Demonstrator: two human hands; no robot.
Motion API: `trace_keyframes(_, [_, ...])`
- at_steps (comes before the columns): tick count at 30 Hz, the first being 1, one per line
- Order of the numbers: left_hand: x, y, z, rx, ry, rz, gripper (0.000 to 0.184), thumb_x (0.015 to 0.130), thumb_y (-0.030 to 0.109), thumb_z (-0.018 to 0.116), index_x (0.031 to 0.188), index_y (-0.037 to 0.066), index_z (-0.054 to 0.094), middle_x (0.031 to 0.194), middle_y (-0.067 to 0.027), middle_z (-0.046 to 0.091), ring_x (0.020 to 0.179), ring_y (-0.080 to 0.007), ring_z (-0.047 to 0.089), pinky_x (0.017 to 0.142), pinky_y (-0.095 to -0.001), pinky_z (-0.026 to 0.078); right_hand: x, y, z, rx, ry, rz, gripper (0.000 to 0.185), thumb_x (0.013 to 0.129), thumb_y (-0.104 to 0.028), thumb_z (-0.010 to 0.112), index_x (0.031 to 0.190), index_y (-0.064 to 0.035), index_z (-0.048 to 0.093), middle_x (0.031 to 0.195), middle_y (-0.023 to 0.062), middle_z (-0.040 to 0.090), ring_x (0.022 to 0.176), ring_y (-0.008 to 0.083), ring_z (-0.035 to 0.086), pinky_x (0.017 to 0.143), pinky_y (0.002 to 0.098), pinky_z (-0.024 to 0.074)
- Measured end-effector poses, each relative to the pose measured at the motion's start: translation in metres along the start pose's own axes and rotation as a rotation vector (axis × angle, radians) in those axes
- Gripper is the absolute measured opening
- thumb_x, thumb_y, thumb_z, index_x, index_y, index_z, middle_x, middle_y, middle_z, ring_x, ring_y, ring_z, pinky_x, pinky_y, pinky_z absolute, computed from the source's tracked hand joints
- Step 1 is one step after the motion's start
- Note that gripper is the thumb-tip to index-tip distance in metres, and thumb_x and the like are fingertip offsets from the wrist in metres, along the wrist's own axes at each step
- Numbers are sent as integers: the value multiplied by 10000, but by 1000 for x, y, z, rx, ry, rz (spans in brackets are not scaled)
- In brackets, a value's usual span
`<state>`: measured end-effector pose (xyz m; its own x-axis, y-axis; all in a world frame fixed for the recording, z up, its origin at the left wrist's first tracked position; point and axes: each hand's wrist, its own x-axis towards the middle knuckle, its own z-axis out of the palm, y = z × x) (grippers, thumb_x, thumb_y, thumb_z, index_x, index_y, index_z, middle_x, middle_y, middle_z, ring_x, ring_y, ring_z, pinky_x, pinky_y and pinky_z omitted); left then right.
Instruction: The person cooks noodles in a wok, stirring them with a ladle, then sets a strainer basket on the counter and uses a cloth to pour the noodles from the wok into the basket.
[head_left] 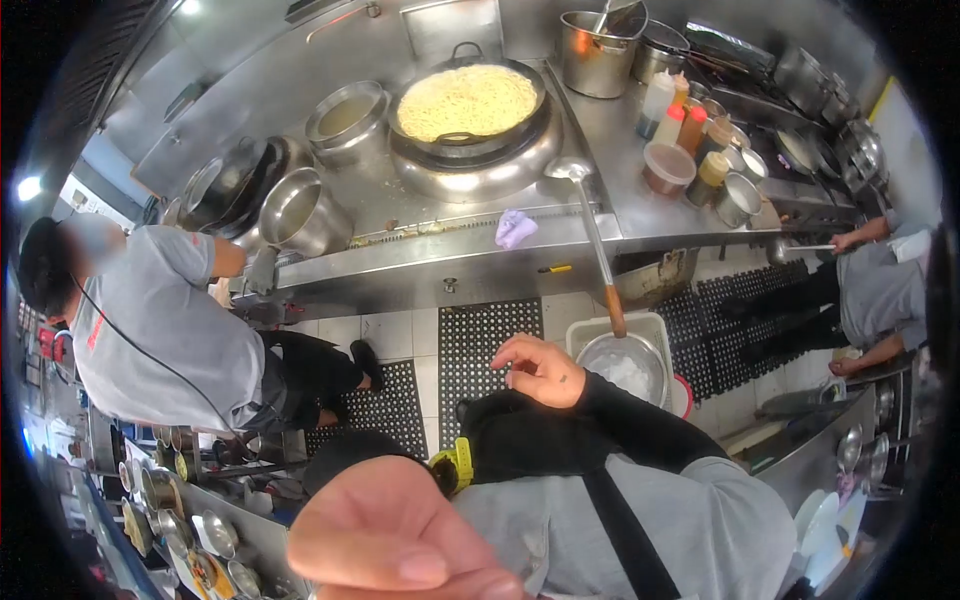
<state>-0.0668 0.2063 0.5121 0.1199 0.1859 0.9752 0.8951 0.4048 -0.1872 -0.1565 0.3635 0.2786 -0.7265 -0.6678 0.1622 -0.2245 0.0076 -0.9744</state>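
Observation:
My left hand [400, 530] is raised very close to the camera at the bottom. Its fingers are curled and pressed together, and the frame edge cuts them off; what they hold, if anything, is hidden. A yellow watch [455, 465] shows beside it. My right hand [540, 372], in a black sleeve, is in front of my body with its fingers loosely bent and apart, holding nothing. Nearest to it is a ladle [596, 232] lying over the counter edge, its wooden handle above a strainer [625, 370]. A purple cloth [515, 229] lies on the counter.
A large wok of noodles [468, 103] stands on the steel counter [400, 265]. Pots and sauce bottles [690, 128] are at the right. A co-worker [170, 320] stands left, and another [885, 290] at the far right. Black mats [485, 350] cover parts of the floor.

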Motion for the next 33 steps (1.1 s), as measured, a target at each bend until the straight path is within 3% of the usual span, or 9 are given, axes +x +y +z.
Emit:
trace_keyframes(3, [8, 4, -5, 140, -95, 37, 208, 902, 375, 650, 846, 226, 516, 810, 162, 548, 791, -18, 581, 844, -306, 424, -1, 4, 0, 5, -14, 14, 204, 845, 3, 584, 1044, -35, 615, 1059, 67, 547, 866, 135, 560, 743, 267, 463])
trace_keyframes(7, [10, -9, -26, -36, -239, 141, 211, 904, 395, 647, 871, 217, 540, 815, 161, 577, 809, -23, 593, 863, -316, 437, 0, 6, 0, 22, -25, -3, 215, 839, 13, 581, 1047, -30, 611, 1061, 70, 552, 908, 148, 567, 756, 273, 471])
trace_keyframes(10, [18, -46, -2, -271, -113, 516, 224, 911, 402, 635, 872, 195, 556, 824, 145, 597, 822, -28, 605, 867, -314, 451, 1, 9, 3, 21, 4, -28, 262, 813, -48, 577, 1072, -47, 615, 1014, 100, 582, 865, 206, 588, 722, 311, 479])
trace_keyframes(12, [19, -54, 9, -309, -41, 628, 237, 915, 406, 627, 872, 182, 565, 829, 132, 607, 829, -31, 611, 864, -311, 459, 1, 5, 1, -10, -8, -23, 265, 813, -43, 571, 1073, -48, 616, 1015, 101, 580, 871, 208, 590, 724, 309, 480])
trace_keyframes(17, [11, -19, 7, 34, -43, 264, 260, 924, 412, 610, 882, 157, 584, 840, 104, 623, 846, -40, 618, 853, -303, 473, 1, 7, 1, 41, -7, -18, 268, 807, -49, 572, 1071, -35, 612, 993, 106, 579, 830, 205, 576, 718, 313, 476])
trace_keyframes(23, [15, -27, 2, 20, -96, 368, 235, 949, 343, 591, 922, 111, 615, 890, 50, 644, 882, -64, 629, 837, -283, 498, 1, 3, -1, -8, -13, -22, 259, 809, -52, 578, 1066, -31, 610, 994, 107, 575, 848, 210, 579, 732, 321, 474])
trace_keyframes(28, [11, -30, 2, 51, -78, 408, 200, 913, 311, 575, 810, 141, 598, 770, 83, 592, 762, -49, 561, 778, -269, 441, 1, 7, -2, 20, -18, -12, 239, 825, -20, 585, 1062, -27, 614, 1033, 91, 572, 901, 185, 575, 751, 304, 476])
trace_keyframes(33, [0, -26, -5, 151, 69, 419, 210, 877, 278, 560, 699, 171, 582, 651, 116, 540, 642, -35, 492, 719, -254, 385, 1, 8, -3, 26, -37, -9, 234, 832, 3, 584, 1063, -22, 612, 1063, 85, 562, 930, 170, 569, 761, 291, 477])
